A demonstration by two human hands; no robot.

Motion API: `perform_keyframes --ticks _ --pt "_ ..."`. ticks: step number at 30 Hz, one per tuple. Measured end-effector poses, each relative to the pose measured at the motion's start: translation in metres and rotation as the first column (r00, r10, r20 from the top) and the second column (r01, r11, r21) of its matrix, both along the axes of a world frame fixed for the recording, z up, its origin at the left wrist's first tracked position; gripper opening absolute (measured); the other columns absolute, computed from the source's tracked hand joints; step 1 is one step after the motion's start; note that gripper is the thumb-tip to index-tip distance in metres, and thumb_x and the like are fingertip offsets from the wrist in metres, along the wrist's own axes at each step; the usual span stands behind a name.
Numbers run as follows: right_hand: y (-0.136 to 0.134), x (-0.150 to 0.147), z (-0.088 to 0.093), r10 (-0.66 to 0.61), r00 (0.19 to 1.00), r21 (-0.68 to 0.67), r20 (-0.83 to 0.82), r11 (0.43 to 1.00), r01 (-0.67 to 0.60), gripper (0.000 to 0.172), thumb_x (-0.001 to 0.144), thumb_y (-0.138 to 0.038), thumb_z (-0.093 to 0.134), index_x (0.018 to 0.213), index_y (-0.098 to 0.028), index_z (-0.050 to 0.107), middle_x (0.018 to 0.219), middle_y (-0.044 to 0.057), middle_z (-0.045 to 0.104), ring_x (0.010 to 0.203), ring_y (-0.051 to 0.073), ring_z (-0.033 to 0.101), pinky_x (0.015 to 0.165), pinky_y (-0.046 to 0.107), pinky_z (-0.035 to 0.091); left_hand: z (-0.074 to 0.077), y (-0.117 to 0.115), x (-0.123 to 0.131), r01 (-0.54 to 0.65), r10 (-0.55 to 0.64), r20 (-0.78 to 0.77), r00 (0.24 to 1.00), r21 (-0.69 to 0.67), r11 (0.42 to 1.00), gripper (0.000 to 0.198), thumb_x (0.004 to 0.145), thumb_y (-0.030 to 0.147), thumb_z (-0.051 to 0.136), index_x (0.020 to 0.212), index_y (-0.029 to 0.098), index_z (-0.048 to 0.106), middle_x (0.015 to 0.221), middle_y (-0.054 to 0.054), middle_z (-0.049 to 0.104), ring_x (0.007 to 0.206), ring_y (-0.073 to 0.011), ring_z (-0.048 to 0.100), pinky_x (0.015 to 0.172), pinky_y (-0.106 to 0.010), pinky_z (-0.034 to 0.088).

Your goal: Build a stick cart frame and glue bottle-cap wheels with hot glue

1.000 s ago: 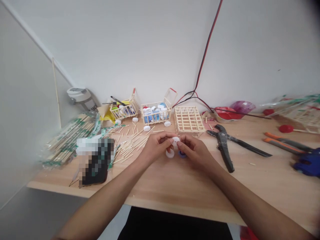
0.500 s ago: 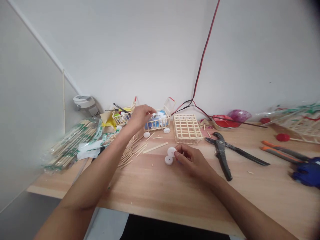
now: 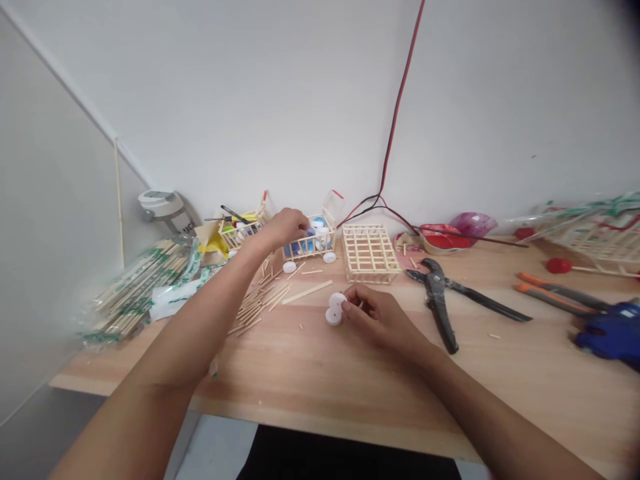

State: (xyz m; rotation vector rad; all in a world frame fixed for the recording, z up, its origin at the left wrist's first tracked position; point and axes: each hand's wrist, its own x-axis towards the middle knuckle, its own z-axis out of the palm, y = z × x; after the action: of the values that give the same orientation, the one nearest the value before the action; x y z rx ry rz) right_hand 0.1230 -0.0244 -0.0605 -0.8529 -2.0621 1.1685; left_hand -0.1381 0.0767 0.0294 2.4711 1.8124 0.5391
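A small stick-built cart (image 3: 316, 248) at the back holds several blue and white bottle caps (image 3: 320, 232). My left hand (image 3: 287, 227) reaches over its left end, fingers curled down among the caps; whatever they grip is hidden. Low over the table, my right hand (image 3: 373, 310) pinches a white bottle cap (image 3: 337, 301) with a small hole in it. Another holed white cap (image 3: 333, 317) is just below, touching or overlapping the pinched one. Loose thin wooden sticks (image 3: 255, 303) lie left of my right hand.
A stick grid box (image 3: 370, 253) stands right of the cart. Black cutters (image 3: 440, 307) and orange-handled pliers (image 3: 555, 293) lie to the right. Packed sticks (image 3: 135, 290) and another stick cart (image 3: 240, 237) are on the left. A red bowl (image 3: 443, 239) sits by the wall.
My left hand has lowered from just above the cart to among the caps; the white piece at its fingertips no longer shows. My right hand keeps its pinch. The view has shifted slightly.
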Motion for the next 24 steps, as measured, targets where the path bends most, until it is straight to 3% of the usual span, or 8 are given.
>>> perform_keyframes --ticks 4,5,7,10,13,18,21,24 --pt "-0.001 0.001 0.003 0.028 0.999 0.036 0.025 0.999 -0.028 0.027 0.096 -0.041 0.051 0.088 -0.019 0.064 0.079 0.002 0.065 0.07 0.014 0.053 0.06 0.026 0.038 0.004 -0.03 0.013 -0.091 0.073 0.13 0.989 0.141 0.986 0.014 0.082 0.022 0.056 0.076 0.015 0.067 0.075 -0.005 0.066 0.074 -0.017 0.057 0.069 -0.027 0.037" --pt "-0.003 0.001 0.004 0.046 0.998 0.054 0.045 0.997 -0.049 0.026 0.096 -0.04 0.051 0.086 -0.019 0.064 0.077 0.001 0.063 0.068 0.014 0.052 0.06 0.026 0.037 0.003 -0.042 0.018 -0.091 0.052 0.284 0.958 0.128 0.988 0.015 0.083 0.025 0.056 0.077 0.015 0.066 0.071 -0.003 0.063 0.069 -0.016 0.056 0.066 -0.026 0.037" --pt "-0.007 0.0 0.008 0.089 0.991 0.098 0.096 0.99 -0.099 0.026 0.095 -0.04 0.052 0.082 -0.019 0.062 0.073 0.0 0.06 0.065 0.013 0.049 0.06 0.026 0.036 -0.004 -0.067 0.029 0.042 -0.02 0.572 0.82 -0.026 0.999 0.019 0.085 0.032 0.056 0.078 0.016 0.062 0.062 0.0 0.059 0.059 -0.0137 0.053 0.06 -0.025 0.037" --pt "-0.01 0.001 0.011 0.136 0.98 0.151 0.148 0.976 -0.158 0.026 0.094 -0.039 0.054 0.078 -0.019 0.06 0.071 -0.001 0.058 0.063 0.012 0.049 0.06 0.027 0.036 -0.021 -0.1 0.043 0.188 0.013 0.778 0.628 -0.168 0.968 0.029 0.083 0.043 0.063 0.075 0.015 0.061 0.062 0.0 0.058 0.057 -0.011 0.052 0.057 -0.023 0.038" --pt "-0.008 0.002 0.01 0.108 0.988 0.109 0.114 0.987 -0.121 0.026 0.094 -0.04 0.053 0.08 -0.02 0.061 0.073 0.0 0.06 0.065 0.013 0.05 0.061 0.027 0.036 -0.041 -0.117 0.047 0.242 0.117 0.866 0.485 -0.262 0.934 0.036 0.079 0.05 0.069 0.076 0.014 0.062 0.063 0.0 0.059 0.055 -0.0091 0.051 0.056 -0.021 0.039" --pt "0.005 0.002 0.004 -0.017 0.999 -0.004 -0.028 1.0 0.017 0.028 0.094 -0.042 0.051 0.079 -0.02 0.059 0.07 0.0 0.057 0.065 0.014 0.05 0.06 0.027 0.037 -0.065 -0.119 0.043 0.298 0.256 0.925 0.281 -0.338 0.893 0.047 0.071 0.057 0.076 0.082 0.013 0.065 0.074 -0.005 0.067 0.059 -0.0088 0.056 0.058 -0.022 0.042" --pt "0.008 0.001 0.0 -0.017 0.999 -0.019 -0.032 1.0 0.016 0.029 0.093 -0.043 0.052 0.077 -0.02 0.058 0.068 -0.001 0.056 0.064 0.014 0.05 0.06 0.027 0.038 -0.073 -0.119 0.041 0.326 0.279 0.925 0.257 -0.355 0.876 0.049 0.07 0.057 0.077 0.084 0.011 0.066 0.079 -0.007 0.068 0.062 -0.0093 0.058 0.06 -0.022 0.044" --pt "0.009 0.0 -0.001 -0.039 0.999 -0.016 -0.02 0.999 0.039 0.028 0.092 -0.042 0.053 0.077 -0.02 0.058 0.068 -0.001 0.057 0.064 0.014 0.05 0.059 0.026 0.039 -0.074 -0.12 0.039 0.336 0.268 0.91 0.317 -0.372 0.865 0.048 0.072 0.055 0.076 0.087 0.01 0.067 0.081 -0.007 0.068 0.061 -0.0088 0.057 0.06 -0.022 0.044"
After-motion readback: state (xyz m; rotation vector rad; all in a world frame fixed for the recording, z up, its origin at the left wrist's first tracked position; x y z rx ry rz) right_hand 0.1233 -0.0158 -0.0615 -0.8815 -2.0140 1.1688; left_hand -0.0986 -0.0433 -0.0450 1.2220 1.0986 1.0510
